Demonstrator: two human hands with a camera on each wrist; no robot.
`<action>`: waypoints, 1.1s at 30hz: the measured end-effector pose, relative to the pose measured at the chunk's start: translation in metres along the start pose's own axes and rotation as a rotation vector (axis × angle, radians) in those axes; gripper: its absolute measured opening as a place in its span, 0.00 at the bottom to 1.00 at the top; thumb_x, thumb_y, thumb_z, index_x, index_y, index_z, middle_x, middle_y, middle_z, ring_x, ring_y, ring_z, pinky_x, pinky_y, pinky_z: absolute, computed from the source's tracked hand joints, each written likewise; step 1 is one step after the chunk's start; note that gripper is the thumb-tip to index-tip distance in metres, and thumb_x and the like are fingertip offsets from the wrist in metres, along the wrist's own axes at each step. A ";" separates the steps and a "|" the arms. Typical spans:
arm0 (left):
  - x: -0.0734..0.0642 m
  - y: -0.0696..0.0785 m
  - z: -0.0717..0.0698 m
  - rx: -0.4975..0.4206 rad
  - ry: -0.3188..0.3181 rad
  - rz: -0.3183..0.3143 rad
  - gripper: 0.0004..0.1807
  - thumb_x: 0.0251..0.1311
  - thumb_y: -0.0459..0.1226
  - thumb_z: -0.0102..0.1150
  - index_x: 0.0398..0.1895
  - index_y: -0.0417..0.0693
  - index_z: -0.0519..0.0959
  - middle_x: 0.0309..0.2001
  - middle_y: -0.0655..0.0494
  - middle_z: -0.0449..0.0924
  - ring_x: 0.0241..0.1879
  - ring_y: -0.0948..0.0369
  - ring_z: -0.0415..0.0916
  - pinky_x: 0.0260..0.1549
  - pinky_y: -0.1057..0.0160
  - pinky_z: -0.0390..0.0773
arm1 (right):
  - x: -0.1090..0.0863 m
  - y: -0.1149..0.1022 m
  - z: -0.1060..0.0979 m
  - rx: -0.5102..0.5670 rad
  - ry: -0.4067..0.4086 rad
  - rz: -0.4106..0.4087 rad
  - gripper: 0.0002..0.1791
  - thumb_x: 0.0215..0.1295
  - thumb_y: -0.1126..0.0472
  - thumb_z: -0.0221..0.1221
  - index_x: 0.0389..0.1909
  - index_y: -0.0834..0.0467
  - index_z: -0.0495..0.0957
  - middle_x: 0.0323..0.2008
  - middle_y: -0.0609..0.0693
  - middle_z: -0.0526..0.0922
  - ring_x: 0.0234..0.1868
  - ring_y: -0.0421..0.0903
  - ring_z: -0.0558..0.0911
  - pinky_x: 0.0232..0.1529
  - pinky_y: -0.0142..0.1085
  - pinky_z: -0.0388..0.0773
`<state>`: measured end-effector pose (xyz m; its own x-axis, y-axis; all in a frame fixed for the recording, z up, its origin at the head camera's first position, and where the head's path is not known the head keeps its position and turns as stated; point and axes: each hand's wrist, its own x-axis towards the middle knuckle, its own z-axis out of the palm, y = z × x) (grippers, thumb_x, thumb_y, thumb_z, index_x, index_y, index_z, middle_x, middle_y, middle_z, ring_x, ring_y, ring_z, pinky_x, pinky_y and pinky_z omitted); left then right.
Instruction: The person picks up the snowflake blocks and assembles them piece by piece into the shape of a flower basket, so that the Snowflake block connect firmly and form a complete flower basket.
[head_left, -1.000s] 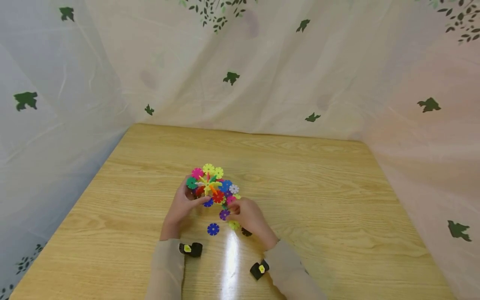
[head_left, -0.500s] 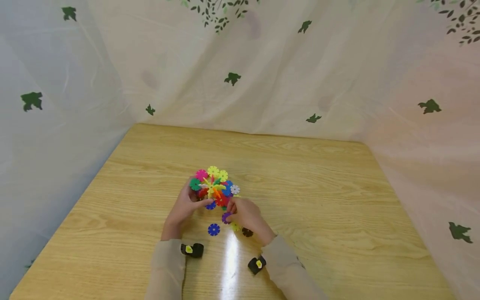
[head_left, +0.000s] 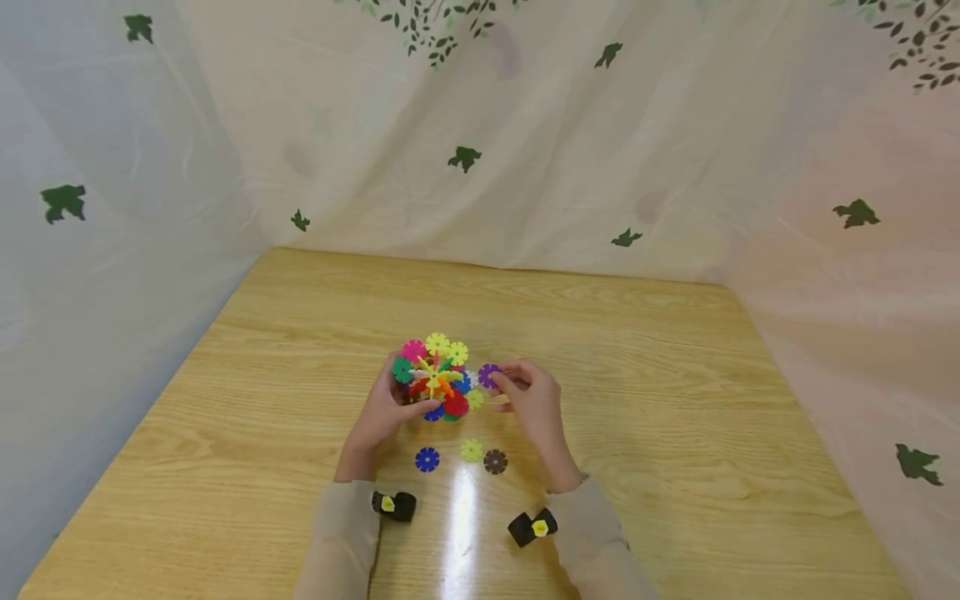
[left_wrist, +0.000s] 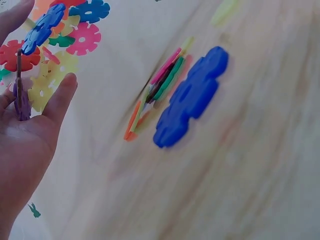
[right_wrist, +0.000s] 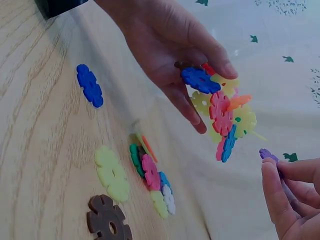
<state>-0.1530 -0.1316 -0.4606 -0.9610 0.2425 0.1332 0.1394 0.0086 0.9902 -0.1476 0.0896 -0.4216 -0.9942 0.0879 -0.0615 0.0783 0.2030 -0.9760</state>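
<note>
My left hand (head_left: 378, 412) holds a ball-like cluster of interlocking plastic snowflake discs (head_left: 435, 377), raised over the table. Its slotted discs are yellow, pink, green, red, blue and orange. A thumb lies along the near side; in the right wrist view the fingers reach under it. Just right of the cluster, my right hand (head_left: 536, 404) pinches a single purple snowflake disc (head_left: 490, 376) between thumb and fingertips. In the right wrist view that purple disc (right_wrist: 268, 154) is apart from the cluster (right_wrist: 220, 112).
On the wooden table (head_left: 637, 400) lie a blue disc (head_left: 427, 459), a yellow disc (head_left: 472, 450) and a brown disc (head_left: 495, 462). Several more loose discs (right_wrist: 151, 172) lie together below the cluster, partly hidden in the head view. Patterned cloth (head_left: 540, 192) hangs around the table.
My right hand has taken the purple disc from among the loose discs and moved it away from me and to the right. The left hand has shifted slightly right with the cluster.
</note>
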 end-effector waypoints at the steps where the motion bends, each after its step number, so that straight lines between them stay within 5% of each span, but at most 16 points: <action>1: 0.000 0.000 0.001 0.007 0.000 0.001 0.46 0.51 0.27 0.69 0.71 0.47 0.54 0.68 0.43 0.64 0.67 0.46 0.63 0.60 0.76 0.71 | -0.001 -0.001 0.001 0.015 0.001 -0.006 0.09 0.65 0.64 0.61 0.42 0.66 0.81 0.36 0.62 0.86 0.34 0.54 0.87 0.27 0.36 0.86; 9: 0.002 0.001 0.012 0.032 -0.008 -0.008 0.45 0.51 0.30 0.71 0.69 0.48 0.55 0.66 0.43 0.66 0.66 0.45 0.67 0.62 0.63 0.73 | -0.004 -0.003 0.002 0.042 -0.024 0.013 0.09 0.64 0.64 0.62 0.39 0.66 0.81 0.34 0.62 0.86 0.34 0.56 0.87 0.27 0.37 0.86; 19: 0.005 -0.002 0.024 0.028 -0.035 0.098 0.45 0.48 0.27 0.71 0.68 0.44 0.56 0.65 0.40 0.66 0.64 0.43 0.68 0.60 0.63 0.76 | -0.003 -0.001 0.001 0.001 0.002 -0.003 0.08 0.63 0.64 0.63 0.38 0.66 0.82 0.33 0.62 0.86 0.31 0.55 0.87 0.26 0.35 0.86; 24: 0.003 0.001 0.027 0.066 -0.024 0.065 0.46 0.46 0.28 0.73 0.68 0.45 0.57 0.65 0.42 0.66 0.65 0.44 0.67 0.64 0.51 0.72 | -0.004 0.000 0.000 -0.029 0.008 -0.007 0.08 0.63 0.65 0.63 0.37 0.66 0.82 0.32 0.62 0.85 0.31 0.56 0.86 0.26 0.34 0.85; 33: 0.004 0.000 0.030 0.069 -0.005 0.007 0.46 0.46 0.30 0.74 0.67 0.47 0.58 0.66 0.43 0.67 0.66 0.45 0.66 0.66 0.47 0.68 | 0.000 0.011 -0.001 0.141 0.000 0.080 0.09 0.63 0.68 0.62 0.37 0.72 0.80 0.22 0.48 0.80 0.24 0.44 0.80 0.25 0.35 0.86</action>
<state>-0.1493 -0.1015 -0.4616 -0.9587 0.2478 0.1395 0.1624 0.0742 0.9839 -0.1465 0.0925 -0.4325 -0.9853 0.0981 -0.1399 0.1458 0.0566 -0.9877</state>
